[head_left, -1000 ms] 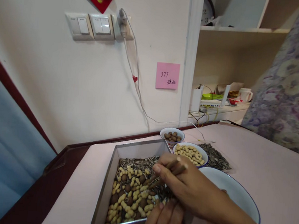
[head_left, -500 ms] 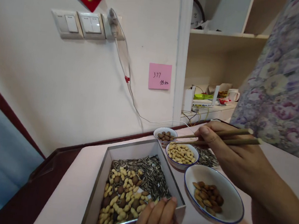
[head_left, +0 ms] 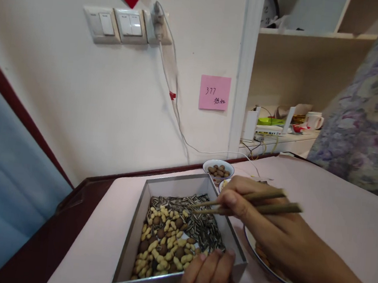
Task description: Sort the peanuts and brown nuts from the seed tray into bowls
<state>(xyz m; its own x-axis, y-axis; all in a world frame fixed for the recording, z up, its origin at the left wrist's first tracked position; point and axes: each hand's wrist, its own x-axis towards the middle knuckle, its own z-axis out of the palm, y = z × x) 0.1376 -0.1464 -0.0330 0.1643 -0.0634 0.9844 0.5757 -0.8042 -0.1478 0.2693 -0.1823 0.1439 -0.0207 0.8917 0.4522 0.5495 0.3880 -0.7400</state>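
Observation:
My right hand (head_left: 256, 211) holds a pair of chopsticks (head_left: 279, 208), their tips over the striped sunflower seeds (head_left: 204, 233) in a grey open box (head_left: 177, 186). I cannot make out anything between the tips. Peanuts in their shells (head_left: 164, 249) and several round brown nuts (head_left: 157, 220) fill the box's near left part. My left hand (head_left: 208, 276) grips the box's near rim by its right corner. My right hand and forearm partly hide a bowl of almonds (head_left: 263, 256) and nearly all of another bowl (head_left: 222, 186).
Behind the box, a bowl (head_left: 206, 165) of brown nuts (head_left: 218, 170) stands by the wall. A white cable (head_left: 208, 152) runs from the socket onto the pink tabletop (head_left: 337, 211). A floral curtain (head_left: 375, 107) hangs at right, a blue one (head_left: 7, 163) at left.
My right hand has moved left and down with the chopsticks, from above the bowls to over the box. My left hand stays on the rim. The view has shifted slightly.

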